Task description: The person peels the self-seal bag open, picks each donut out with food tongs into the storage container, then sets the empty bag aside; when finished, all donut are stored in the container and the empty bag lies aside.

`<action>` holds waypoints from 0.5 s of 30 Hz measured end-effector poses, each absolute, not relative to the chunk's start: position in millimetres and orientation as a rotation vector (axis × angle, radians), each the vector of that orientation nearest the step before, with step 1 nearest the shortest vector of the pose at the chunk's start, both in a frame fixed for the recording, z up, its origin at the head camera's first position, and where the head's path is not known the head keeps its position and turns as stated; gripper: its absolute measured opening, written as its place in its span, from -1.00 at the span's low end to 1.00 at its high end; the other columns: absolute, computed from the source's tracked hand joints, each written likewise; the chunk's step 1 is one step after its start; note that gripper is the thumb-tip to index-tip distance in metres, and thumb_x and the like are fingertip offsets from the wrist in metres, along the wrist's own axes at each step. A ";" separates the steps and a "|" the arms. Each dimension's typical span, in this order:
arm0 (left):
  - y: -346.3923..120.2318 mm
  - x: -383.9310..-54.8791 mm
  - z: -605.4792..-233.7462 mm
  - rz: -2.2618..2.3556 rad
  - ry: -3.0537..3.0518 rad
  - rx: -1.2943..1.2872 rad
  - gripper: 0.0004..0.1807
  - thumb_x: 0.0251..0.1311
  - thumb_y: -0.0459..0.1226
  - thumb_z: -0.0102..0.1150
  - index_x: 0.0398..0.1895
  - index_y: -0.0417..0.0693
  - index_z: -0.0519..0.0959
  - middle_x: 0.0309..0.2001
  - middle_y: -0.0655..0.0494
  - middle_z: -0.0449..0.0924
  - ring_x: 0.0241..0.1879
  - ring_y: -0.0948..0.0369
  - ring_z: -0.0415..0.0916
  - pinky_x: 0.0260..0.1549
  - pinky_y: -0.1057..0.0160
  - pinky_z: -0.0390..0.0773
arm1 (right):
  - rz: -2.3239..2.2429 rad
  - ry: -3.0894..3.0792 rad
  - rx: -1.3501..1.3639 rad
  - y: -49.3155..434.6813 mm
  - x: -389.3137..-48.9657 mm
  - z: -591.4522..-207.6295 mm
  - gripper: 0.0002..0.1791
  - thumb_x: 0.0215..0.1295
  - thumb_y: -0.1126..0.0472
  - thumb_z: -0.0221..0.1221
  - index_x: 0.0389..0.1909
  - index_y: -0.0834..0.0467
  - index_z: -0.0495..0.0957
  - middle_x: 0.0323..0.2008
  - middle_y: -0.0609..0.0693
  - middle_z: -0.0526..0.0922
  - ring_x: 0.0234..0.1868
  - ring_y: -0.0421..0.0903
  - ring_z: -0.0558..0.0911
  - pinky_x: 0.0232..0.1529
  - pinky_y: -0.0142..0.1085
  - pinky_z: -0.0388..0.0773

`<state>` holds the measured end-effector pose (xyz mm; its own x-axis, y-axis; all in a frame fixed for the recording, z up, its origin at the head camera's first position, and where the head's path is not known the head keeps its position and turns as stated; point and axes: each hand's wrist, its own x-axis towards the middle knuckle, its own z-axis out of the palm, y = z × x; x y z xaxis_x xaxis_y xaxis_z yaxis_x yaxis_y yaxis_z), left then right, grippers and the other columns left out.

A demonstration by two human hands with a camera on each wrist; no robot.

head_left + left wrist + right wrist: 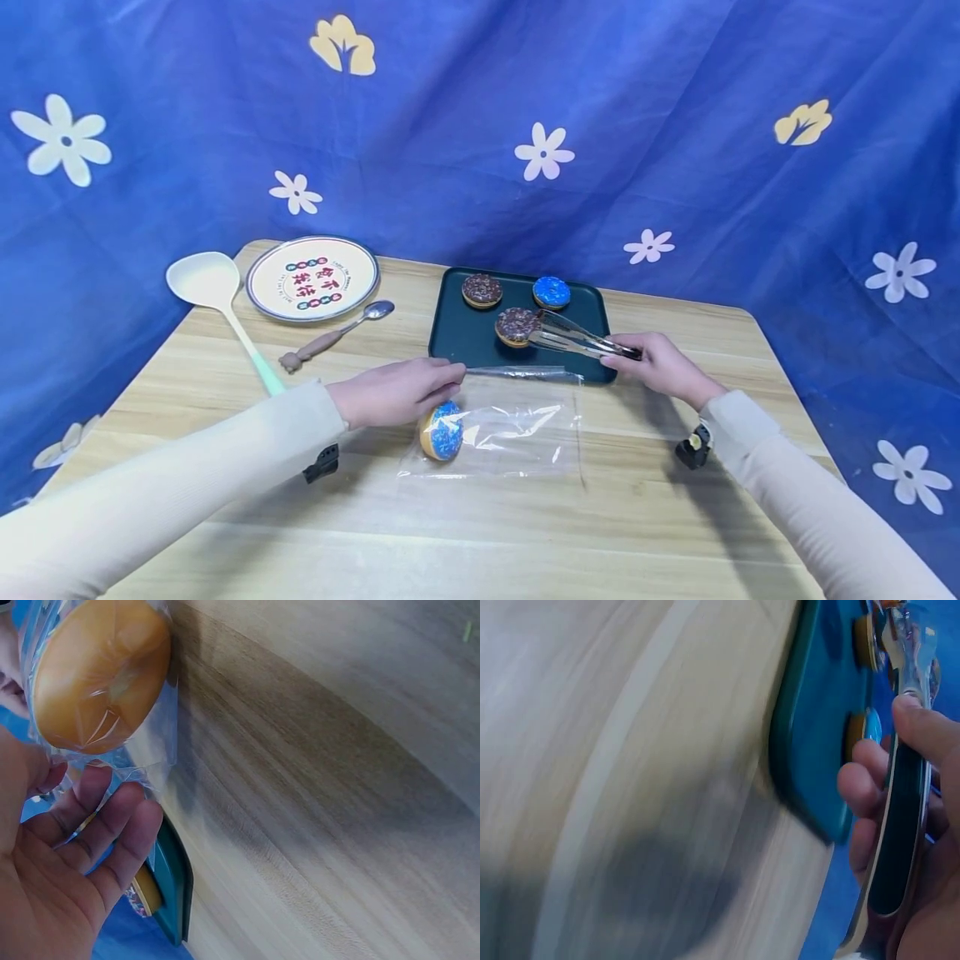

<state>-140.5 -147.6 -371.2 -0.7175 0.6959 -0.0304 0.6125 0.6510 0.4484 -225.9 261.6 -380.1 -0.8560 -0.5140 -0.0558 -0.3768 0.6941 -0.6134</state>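
Note:
My left hand [397,392] pinches the rim of a clear plastic bag [517,425]. A blue-iced donut [444,431] lies inside the bag at its left end, its tan underside facing the left wrist view. My right hand [660,367] grips metal tongs [573,337] with dark handle insets, thumb laid along the top in the right wrist view. A chocolate donut with sprinkles [516,325] is between the tong tips, over the dark green tray [446,325]. On that tray sit another chocolate donut [482,290] and a blue donut [552,292].
Left of the tray are a round plate [352,283] with printed characters, a small spoon [330,337] and a white ladle [204,279] with a mint handle, partly behind my left forearm. A blue flowered cloth [450,125] hangs behind the wooden table [675,333].

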 end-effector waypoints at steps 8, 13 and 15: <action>-146.7 -140.9 -372.9 0.606 2.670 1.064 -0.86 0.60 -0.23 0.00 -0.21 0.01 0.47 -0.38 0.23 0.42 -0.40 0.33 0.37 -0.36 0.33 0.45 | -0.846 2.629 -0.685 222.0 -230.8 -382.9 -0.44 0.49 0.06 0.28 0.36 0.30 0.52 -0.45 0.11 0.71 -0.66 -0.21 0.42 -0.59 -0.33 0.39; -146.2 -140.7 -373.0 0.602 2.675 1.056 -0.86 0.60 -0.22 -0.01 -0.22 0.04 0.45 -0.38 0.23 0.42 -0.40 0.33 0.37 -0.35 0.33 0.45 | -0.804 2.630 -0.694 211.7 -233.0 -388.7 -0.40 0.49 0.04 0.28 0.38 0.31 0.49 -0.52 0.10 0.68 -0.72 -0.22 0.33 -0.58 -0.32 0.36; -145.7 -140.7 -373.0 0.605 2.674 1.054 -0.86 0.61 -0.22 -0.01 -0.22 0.03 0.45 -0.38 0.23 0.42 -0.40 0.32 0.37 -0.35 0.33 0.45 | -0.800 2.632 -0.701 210.1 -233.7 -390.7 -0.41 0.48 0.05 0.28 0.38 0.31 0.50 -0.56 0.08 0.66 -0.72 -0.22 0.35 -0.59 -0.33 0.36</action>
<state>-140.7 -145.7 -373.0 -0.7242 0.6885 -0.0387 0.6047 0.6611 0.4442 -233.7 210.1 -390.7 -0.8352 -0.5318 -0.1404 -0.3635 0.7253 -0.5846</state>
